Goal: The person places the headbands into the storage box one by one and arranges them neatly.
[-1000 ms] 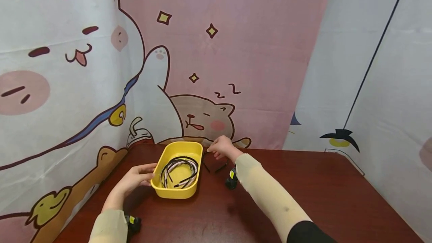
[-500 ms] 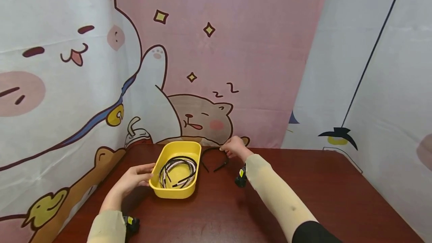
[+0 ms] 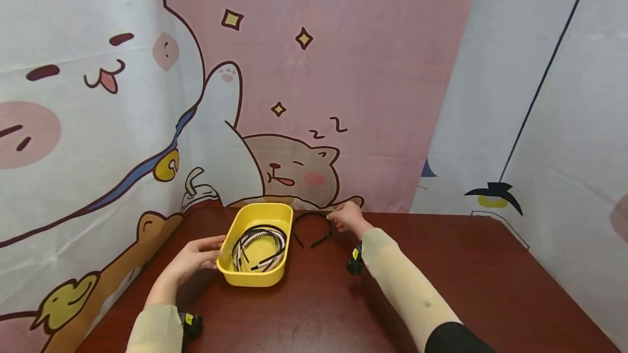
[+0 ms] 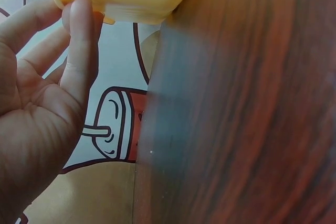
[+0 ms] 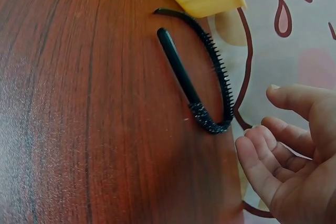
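A black headband (image 3: 296, 229) with small comb teeth and a glittery section lies on the table just right of the yellow tray (image 3: 252, 280). My right hand (image 3: 346, 217) is at its right side; in the right wrist view the fingers are loosely bent, with a gap between them and the band. Inside the tray rest several looped headbands (image 3: 281, 238), black and pale, overlapping one another. My left hand (image 3: 191, 259) touches the tray's left outer wall with its fingertips, thumb and fingers right at the corner in the left wrist view.
The dark red-brown wooden table (image 3: 314, 309) meets a cartoon-printed cloth (image 3: 373, 97) behind and at the left. A plain pale cloth (image 3: 579, 140) hangs at the right. Small black cameras are strapped to both wrists.
My right hand has moved right from the headband's upper left, uncovering its arch. The headband stays on the table. My left hand stays against the tray; the head view has shifted slightly.
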Motion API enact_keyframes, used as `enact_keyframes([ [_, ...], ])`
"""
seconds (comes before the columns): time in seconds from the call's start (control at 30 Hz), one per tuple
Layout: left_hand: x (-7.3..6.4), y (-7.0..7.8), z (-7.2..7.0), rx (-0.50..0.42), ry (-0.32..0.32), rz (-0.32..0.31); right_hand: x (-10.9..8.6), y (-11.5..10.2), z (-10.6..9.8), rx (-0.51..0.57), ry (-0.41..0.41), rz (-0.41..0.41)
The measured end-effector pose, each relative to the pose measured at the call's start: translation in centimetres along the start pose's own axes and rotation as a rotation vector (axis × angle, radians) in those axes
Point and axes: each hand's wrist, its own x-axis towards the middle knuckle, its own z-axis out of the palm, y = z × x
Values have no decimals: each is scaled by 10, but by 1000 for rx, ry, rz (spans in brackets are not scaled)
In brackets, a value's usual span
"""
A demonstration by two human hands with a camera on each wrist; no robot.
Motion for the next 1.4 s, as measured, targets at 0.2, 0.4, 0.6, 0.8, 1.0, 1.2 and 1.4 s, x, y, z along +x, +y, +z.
enact_keyframes([
  [0.2, 1, -2, 0, -5, 5, -9, 6, 10, 4, 31, 20, 0],
  [0.4, 2, -3, 0, -18, -8, 7, 9, 16, 8, 82, 28, 2],
  [0.6, 3, -5, 0, -24, -35, 46, 11, 23, 12, 94, 20, 14],
  [0.8, 3, -6, 0, -25, -30, 52, 18, 30, 15, 75, -3, 28],
  [1.0, 5, -4, 1, -31, -23, 42, 24, 34, 16, 34, 0, 38],
  [1.2, 4, -2, 1, -30, -7, 32, 25, 33, 17, -32, 2, 8],
  [1.4, 3, -3, 1, -37, -10, 21, 25, 33, 21, -147, 21, -62],
])
